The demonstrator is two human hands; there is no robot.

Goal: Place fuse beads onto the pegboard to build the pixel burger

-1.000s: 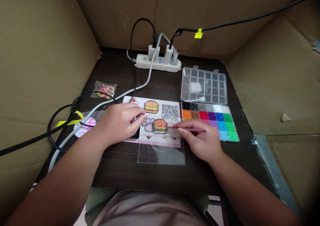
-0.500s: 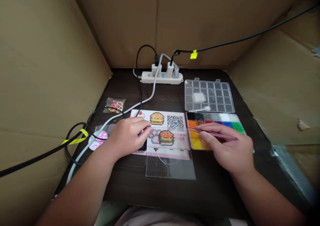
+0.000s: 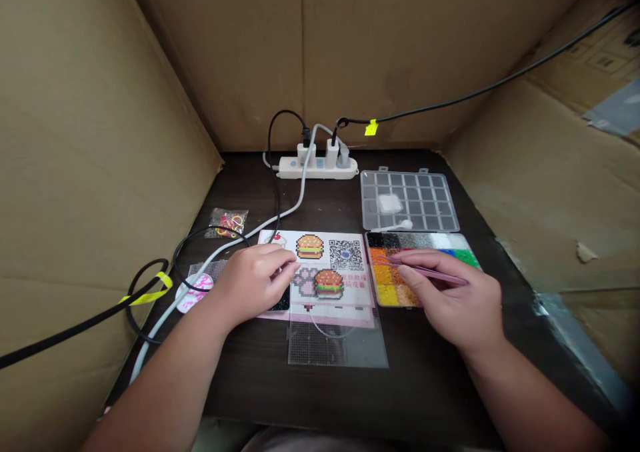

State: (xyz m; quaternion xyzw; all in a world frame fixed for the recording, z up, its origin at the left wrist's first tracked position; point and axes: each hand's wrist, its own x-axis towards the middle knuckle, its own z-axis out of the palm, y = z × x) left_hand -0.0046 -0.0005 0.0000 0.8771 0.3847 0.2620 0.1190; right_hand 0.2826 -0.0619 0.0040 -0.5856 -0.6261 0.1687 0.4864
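Note:
My right hand (image 3: pixel 453 292) pinches a pair of pink tweezers (image 3: pixel 440 277), their tips pointing left over the orange beads in the bead box (image 3: pixel 393 297). Printed pattern sheets (image 3: pixel 345 239) with a burger picture and a QR code lie in the middle. A clear pegboard (image 3: pixel 367 352) overlaps them, and a bead burger (image 3: pixel 329 283) sits in that area. My left hand (image 3: pixel 253 282) rests at the sheets' left side, fingers curled together; what they hold, if anything, is hidden. Partly under it is a small container of black beads (image 3: pixel 283 301).
The box's open lid (image 3: pixel 435 202) holds a white packet (image 3: pixel 390 203) and a small white spoon (image 3: pixel 404 225). A power strip (image 3: pixel 320 167) stands behind, its cables crossing the left side. A bag of colourful rings (image 3: pixel 227 223) and a pink-white disc (image 3: pixel 195 294) lie left. Cardboard walls surround the table.
The camera view has shifted slightly, so the table appears lower. Relative to the bead box, the tweezer tips have moved a little right, from its left edge to over the orange beads.

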